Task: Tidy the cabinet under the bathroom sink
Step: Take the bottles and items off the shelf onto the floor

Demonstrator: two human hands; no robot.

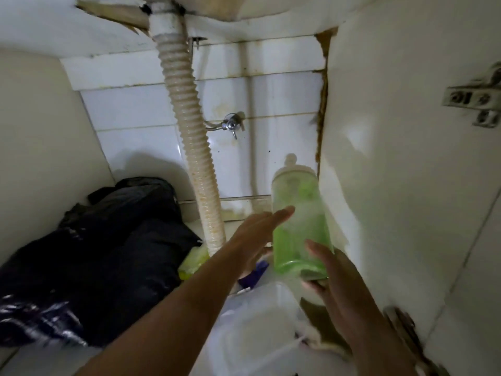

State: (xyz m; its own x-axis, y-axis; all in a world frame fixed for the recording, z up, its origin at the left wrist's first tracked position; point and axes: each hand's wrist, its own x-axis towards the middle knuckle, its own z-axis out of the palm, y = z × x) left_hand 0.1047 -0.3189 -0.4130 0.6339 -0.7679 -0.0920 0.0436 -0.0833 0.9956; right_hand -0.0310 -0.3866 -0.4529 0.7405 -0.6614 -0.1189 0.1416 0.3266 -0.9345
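A bottle (298,221) sits between two hands, right of the drain hose (195,147). A bag (103,256) lies left of the hose. A valve (231,124) sits on the wall behind.

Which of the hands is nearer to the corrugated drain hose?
Left. The left hand lies just right of the drain hose, touching the green bottle; the right hand is beyond the bottle.
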